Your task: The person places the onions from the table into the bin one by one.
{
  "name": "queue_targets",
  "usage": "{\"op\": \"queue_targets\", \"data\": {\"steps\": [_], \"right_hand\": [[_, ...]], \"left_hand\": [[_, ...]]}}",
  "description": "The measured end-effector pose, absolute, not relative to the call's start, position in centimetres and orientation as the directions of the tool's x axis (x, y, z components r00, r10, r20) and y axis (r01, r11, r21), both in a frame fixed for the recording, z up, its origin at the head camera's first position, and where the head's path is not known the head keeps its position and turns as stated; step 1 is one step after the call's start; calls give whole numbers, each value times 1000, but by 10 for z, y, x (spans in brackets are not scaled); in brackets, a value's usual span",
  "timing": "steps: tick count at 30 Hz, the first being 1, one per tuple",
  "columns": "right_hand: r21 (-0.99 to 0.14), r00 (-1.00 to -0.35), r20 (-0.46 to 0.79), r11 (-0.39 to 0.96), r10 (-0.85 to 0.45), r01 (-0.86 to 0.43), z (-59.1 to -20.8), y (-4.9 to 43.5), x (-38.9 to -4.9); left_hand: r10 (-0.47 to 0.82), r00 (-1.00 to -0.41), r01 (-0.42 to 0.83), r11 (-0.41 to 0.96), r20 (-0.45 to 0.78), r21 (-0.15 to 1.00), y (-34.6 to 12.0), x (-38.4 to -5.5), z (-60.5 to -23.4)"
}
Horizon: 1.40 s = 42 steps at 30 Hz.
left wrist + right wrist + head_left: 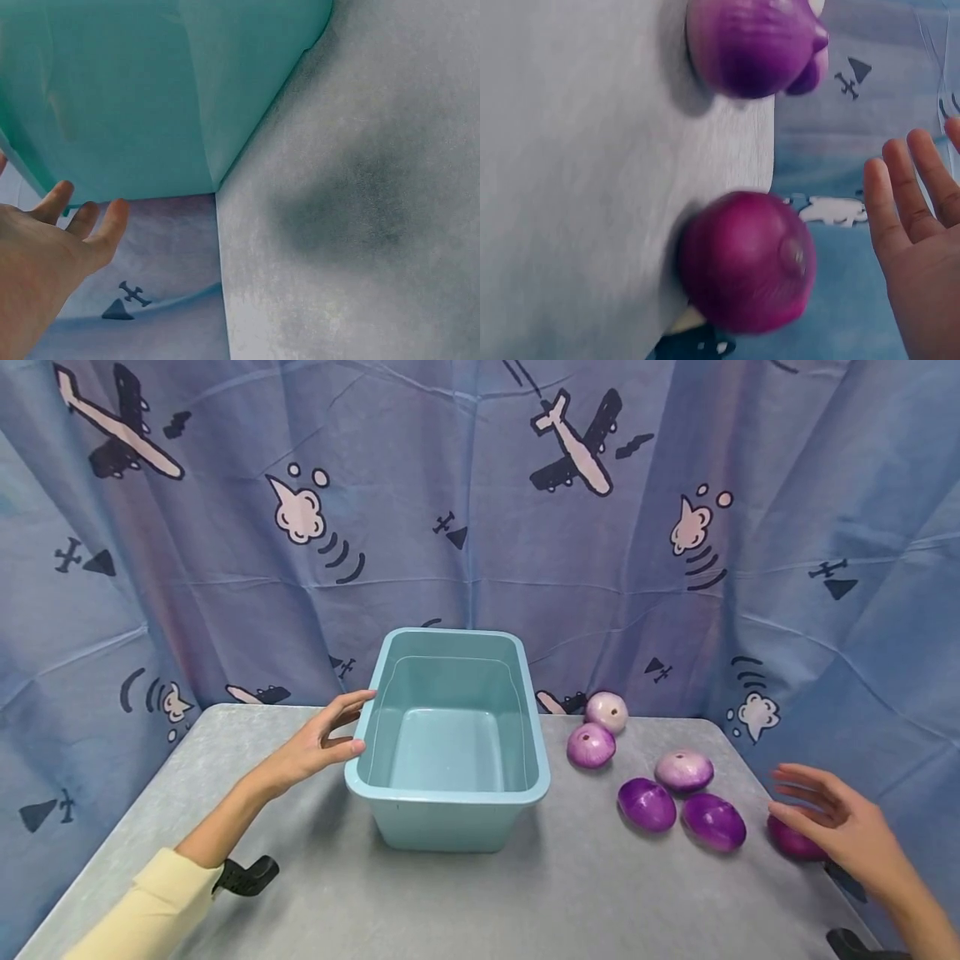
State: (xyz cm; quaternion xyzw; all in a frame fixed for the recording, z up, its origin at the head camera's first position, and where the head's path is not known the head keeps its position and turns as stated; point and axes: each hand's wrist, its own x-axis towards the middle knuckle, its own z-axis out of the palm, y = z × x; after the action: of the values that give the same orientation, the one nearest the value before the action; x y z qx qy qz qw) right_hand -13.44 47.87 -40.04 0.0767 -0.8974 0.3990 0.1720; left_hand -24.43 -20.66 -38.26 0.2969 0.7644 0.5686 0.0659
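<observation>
A light teal plastic tub (pixel 450 820) stands on the table, its inside bare. My left hand (pixel 315 745) is at the tub's left rim, fingertips and thumb right at the edge with the fingers loosely bent; the left wrist view shows the same hand (pixel 56 247) beside the tub wall (pixel 127 105). Over at the right edge of the table, my right hand (pixel 843 818) hovers by a dark magenta onion (pixel 797 842), partly covering it in the head view. In the right wrist view that onion (pixel 746 262) lies apart from the hand (pixel 922 217), whose fingers are extended.
Several other purple onions lie right of the tub: two paler ones (pixel 591 746) toward the back, and a group with a light one (pixel 684 771) and two dark ones (pixel 714 822) nearer the right hand. A blue airplane-print curtain (pixel 465 510) hangs behind the grey table (pixel 585 893).
</observation>
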Motion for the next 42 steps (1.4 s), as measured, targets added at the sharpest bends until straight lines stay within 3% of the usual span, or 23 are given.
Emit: {"op": "queue_targets", "data": {"steps": [6, 12, 19, 31, 42], "right_hand": [[-666, -935, 350, 719, 63, -201, -407, 492, -128], [-590, -964, 243, 806, 112, -55, -415, 501, -121], [-614, -983, 118, 788, 144, 42, -416, 505, -122], [-592, -969, 162, 804, 188, 57, -428, 515, -123], [-576, -968, 108, 808, 225, 124, -423, 509, -121]], "left_hand": [[532, -812, 380, 173, 238, 909, -206, -245, -383], [530, -817, 373, 181, 229, 910, -206, -245, -383], [531, -817, 370, 186, 224, 910, -206, -245, -383], [540, -808, 380, 177, 233, 908, -206, -246, -384], [555, -797, 388, 170, 237, 906, -206, -247, -385]]}}
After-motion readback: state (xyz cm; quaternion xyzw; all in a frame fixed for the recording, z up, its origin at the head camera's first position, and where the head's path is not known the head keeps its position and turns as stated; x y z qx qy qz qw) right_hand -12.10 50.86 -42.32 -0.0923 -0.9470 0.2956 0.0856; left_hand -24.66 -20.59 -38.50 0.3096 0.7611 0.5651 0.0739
